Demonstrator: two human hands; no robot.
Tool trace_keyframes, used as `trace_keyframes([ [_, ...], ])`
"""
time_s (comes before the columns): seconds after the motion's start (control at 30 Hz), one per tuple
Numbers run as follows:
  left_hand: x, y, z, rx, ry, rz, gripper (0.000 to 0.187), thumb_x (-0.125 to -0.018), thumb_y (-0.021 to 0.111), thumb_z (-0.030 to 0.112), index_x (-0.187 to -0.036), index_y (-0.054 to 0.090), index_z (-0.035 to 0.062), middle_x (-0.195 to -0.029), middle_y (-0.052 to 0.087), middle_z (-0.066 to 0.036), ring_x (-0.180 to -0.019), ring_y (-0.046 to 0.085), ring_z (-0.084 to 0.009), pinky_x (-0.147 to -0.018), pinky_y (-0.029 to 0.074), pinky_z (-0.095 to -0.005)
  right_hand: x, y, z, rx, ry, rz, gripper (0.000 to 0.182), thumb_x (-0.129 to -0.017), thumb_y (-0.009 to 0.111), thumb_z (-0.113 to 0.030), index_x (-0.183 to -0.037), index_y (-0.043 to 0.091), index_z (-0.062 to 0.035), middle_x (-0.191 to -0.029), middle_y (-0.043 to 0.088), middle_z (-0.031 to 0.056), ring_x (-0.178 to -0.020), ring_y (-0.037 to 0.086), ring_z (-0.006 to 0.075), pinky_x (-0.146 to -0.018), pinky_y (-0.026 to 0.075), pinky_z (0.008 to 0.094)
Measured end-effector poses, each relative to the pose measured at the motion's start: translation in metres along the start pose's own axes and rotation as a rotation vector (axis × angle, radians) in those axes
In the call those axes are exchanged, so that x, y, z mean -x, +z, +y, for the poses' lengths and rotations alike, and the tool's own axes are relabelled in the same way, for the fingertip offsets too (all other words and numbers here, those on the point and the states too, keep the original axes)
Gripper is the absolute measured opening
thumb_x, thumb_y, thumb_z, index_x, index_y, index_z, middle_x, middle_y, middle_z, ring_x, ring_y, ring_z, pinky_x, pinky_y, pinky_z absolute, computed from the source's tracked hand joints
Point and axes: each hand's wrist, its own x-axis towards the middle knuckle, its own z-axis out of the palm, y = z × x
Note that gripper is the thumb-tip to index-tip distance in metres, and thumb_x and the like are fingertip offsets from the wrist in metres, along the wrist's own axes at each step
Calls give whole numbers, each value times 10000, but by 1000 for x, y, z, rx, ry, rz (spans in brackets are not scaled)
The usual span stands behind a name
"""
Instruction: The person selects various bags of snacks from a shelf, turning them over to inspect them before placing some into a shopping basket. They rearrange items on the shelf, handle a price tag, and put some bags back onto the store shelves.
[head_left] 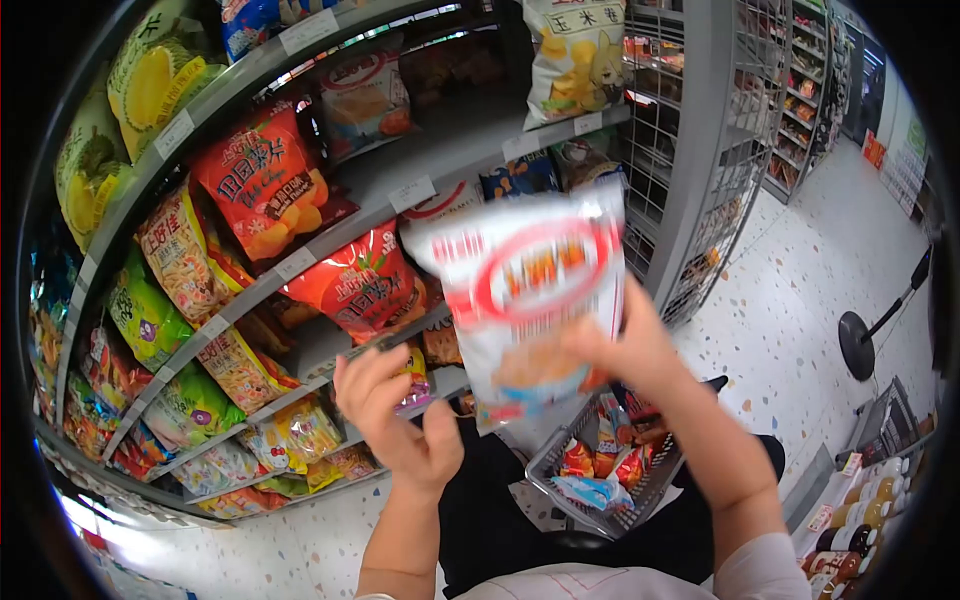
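Snack bag (525,300), white w/ a red oval logo, sits up in front of you at chest height, held clear of the shelves (400,190) and not touching them. Your right hand (625,350) has it: fingers closed round the bag's lower right edge, thumb side pressed into the pack, bag upright and slightly blurred. Your left hand (395,420) is just beside the bag's lower left corner, fingers half curled and loose, not closed on anything; can't tell if the fingertips brush the bag or stay just apart from it. Behind the left hand, the front edge of a mid shelf runs diagonally w/ price labels along it. On that shelf, right behind the held bag, is a red chip bag (365,285); one shelf up, toward the left, a bigger red-orange bag (265,180). Yellow-green bags (130,100) fill the top left end of the shelves, and smaller yellow packs (300,430) line the bottom shelf near its front edge. Below your right forearm a wire basket (600,475) hangs over the speckled floor (800,300), w/ a few red and blue packs inside it. Bottles (860,515) stand in a row at far lower right, well apart from both hands.
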Motion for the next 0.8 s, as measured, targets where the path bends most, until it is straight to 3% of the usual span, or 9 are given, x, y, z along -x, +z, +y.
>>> trace_keyframes([
  [0.03, 11, -5, -8, -1, 5, 8, 309, -845, 587, 119, -1124, 493, 23, -1182, 577, -170, -1139, 512, -342, -1094, 274, -541, -32, -5, -8, 3, -22, -41, 766, -759, 837, -304, -1340, 440, -2, -1231, 598, 111, -1129, 586, 187, -980, 476, 367],
  [0.17, 79, -11, -40, -80, -236, -384, 401, -801, 620, 98, -1182, 517, 30, -1205, 575, -157, -1186, 483, -354, -1113, 227, -543, -160, 8, -53, 10, -55, -146, 628, -778, 813, -316, -1224, 510, 7, -1057, 661, 105, -892, 662, 151, -770, 560, 295],
  [0.23, 119, -13, -53, -155, -360, -571, 433, -803, 684, 182, -1189, 540, 50, -1235, 572, -113, -1239, 443, -331, -1127, 202, -538, -221, 10, -55, 157, -4, -124, 628, -761, 826, -307, -1219, 538, 12, -1107, 661, 125, -953, 663, 164, -814, 552, 325],
  [0.33, 159, -19, -58, -167, -500, -750, 482, -804, 709, 204, -1230, 538, 57, -1269, 564, -88, -1267, 424, -334, -1131, 190, -545, -284, 32, -41, 181, -159, -80, 677, -727, 850, -286, -1246, 539, 17, -1131, 658, 138, -1006, 651, 188, -857, 527, 310],
  [0.47, 172, -18, -59, -154, -502, -808, 521, -765, 735, 168, -1227, 530, 41, -1244, 576, -115, -1239, 444, -366, -1109, 233, -559, -348, 56, -10, 239, -276, -17, 646, -712, 859, -281, -1220, 577, 4, -1137, 663, 132, -1007, 653, 191, -866, 522, 308],
  [0.6, 172, -14, -64, -108, -513, -748, 533, -761, 743, 184, -1234, 546, 36, -1247, 576, -138, -1225, 461, -371, -1084, 290, -529, -372, 75, 5, 360, -313, -104, 582, -775, 821, -327, -1222, 603, -25, -1201, 654, 109, -1097, 616, 190, -949, 473, 311],
  [0.67, 171, -14, -64, -84, -585, -689, 527, -759, 740, 179, -1228, 556, 30, -1245, 568, -174, -1219, 467, -381, -1066, 327, -495, -383, 79, 11, 444, -287, -148, 656, -701, 871, -341, -1231, 623, -44, -1198, 660, 108, -1099, 620, 194, -945, 481, 323],
  [0.73, 173, -12, -68, -83, -581, -680, 519, -760, 732, 176, -1225, 558, 24, -1232, 572, -186, -1205, 478, -389, -1058, 340, -483, -390, 80, 8, 521, -302, -113, 639, -717, 860, -360, -1227, 623, -55, -1122, 690, 96, -1008, 661, 187, -867, 521, 317],
  [0.8, 181, -11, -72, -59, -557, -645, 491, -767, 702, 161, -1211, 560, 6, -1185, 594, -196, -1153, 515, -406, -1035, 368, -477, -393, 72, 13, 427, -93, -159, 477, -773, 823, -324, -1134, 660, -59, -978, 719, 67, -817, 681, 148, -702, 541, 286],
])
